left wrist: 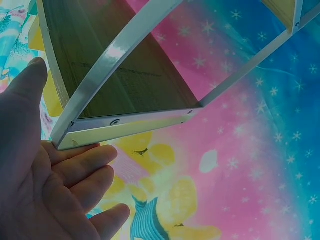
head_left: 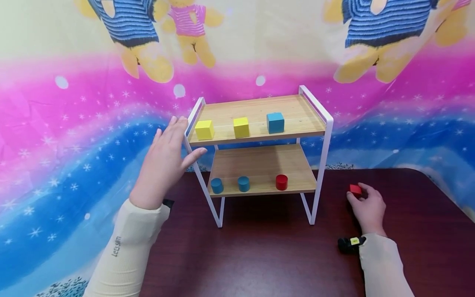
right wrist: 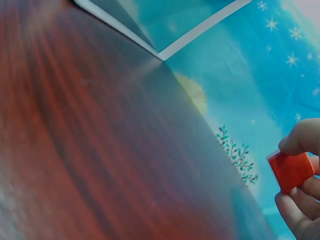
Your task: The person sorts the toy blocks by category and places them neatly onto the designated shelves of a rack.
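A two-tier wooden shelf (head_left: 259, 161) with a white metal frame stands on the dark table. Two yellow cubes (head_left: 204, 130) and a blue cube (head_left: 275, 123) sit along the front of its top board. On the lower board are two blue cylinders (head_left: 243, 184) and a red cylinder (head_left: 281, 182). My left hand (head_left: 163, 159) is at the upper left corner of the frame, thumb spread and fingers nearly straight; in the left wrist view the fingers reach the frame's corner. To the right of the shelf, my right hand (head_left: 369, 208) pinches a red cube (right wrist: 291, 171) between thumb and fingers.
The dark reddish table (head_left: 259, 260) has a rounded far right corner. Behind it hangs a backdrop cloth (head_left: 389, 103) printed with bears and snowflakes. A black wrist strap (head_left: 349, 245) is on the right wrist.
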{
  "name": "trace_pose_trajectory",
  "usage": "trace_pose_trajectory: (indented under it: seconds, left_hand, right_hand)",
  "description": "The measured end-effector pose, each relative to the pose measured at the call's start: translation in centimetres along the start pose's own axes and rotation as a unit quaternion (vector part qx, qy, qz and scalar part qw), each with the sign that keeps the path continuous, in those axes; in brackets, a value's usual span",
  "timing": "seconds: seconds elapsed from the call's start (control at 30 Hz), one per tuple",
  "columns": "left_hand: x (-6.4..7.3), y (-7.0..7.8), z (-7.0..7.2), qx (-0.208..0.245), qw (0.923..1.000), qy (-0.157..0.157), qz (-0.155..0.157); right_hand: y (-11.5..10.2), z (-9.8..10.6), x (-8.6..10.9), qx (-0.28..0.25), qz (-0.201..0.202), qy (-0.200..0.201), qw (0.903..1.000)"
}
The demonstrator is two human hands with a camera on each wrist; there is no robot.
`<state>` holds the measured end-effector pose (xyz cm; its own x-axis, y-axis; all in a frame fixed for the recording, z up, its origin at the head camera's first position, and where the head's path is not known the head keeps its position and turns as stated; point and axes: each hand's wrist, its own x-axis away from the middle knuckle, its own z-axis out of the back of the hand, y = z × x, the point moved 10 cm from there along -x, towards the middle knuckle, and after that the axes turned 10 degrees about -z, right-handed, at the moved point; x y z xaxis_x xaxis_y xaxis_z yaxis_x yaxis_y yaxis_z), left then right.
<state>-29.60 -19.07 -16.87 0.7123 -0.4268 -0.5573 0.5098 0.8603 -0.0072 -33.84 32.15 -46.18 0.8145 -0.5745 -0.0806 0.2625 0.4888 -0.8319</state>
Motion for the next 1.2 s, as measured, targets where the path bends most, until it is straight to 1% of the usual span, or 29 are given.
trace_pose_trajectory:
  seconds: [0.27, 0.43, 0.63, 0.73, 0.9, 1.07, 1.2]
  left_hand:
    - [0.0, 0.0, -0.1, 0.002, 1.0000, -0.001, 0.000]
    - [-0.1, 0.0, -0.2, 0.004, 1.0000, -0.003, 0.002]
    - [-0.2, 0.0, -0.2, 0.003, 1.0000, -0.001, 0.001]
    - [-0.2, 0.0, -0.1, 0.002, 1.0000, 0.001, -0.002]
    - [-0.1, -0.1, -0.2, 0.005, 1.0000, 0.000, -0.006]
    - [-0.1, -0.2, -0.2, 0.009, 1.0000, -0.001, -0.004]
    - [-0.1, -0.1, -0.3, 0.011, 0.9999, 0.001, -0.002]
  right_hand:
    - [-1.0, 0.5, 0.4, 0.001, -0.004, 0.004, 1.0000]
    - [-2.0, 0.9, 0.7, 0.001, 0.011, 0.006, 0.9999]
    - [-3.7, 1.7, 1.0, 0.003, 0.032, 0.021, 0.9993]
    - [-4.2, 2.0, 1.2, 0.000, 0.034, 0.024, 0.9991]
    - [-4.9, 2.4, 1.7, -0.010, 0.030, 0.016, 0.9994]
    - [-6.1, 2.8, 2.2, -0.019, 0.041, 0.017, 0.9988]
    - [-6.9, 3.2, 2.4, -0.017, 0.053, 0.027, 0.9981]
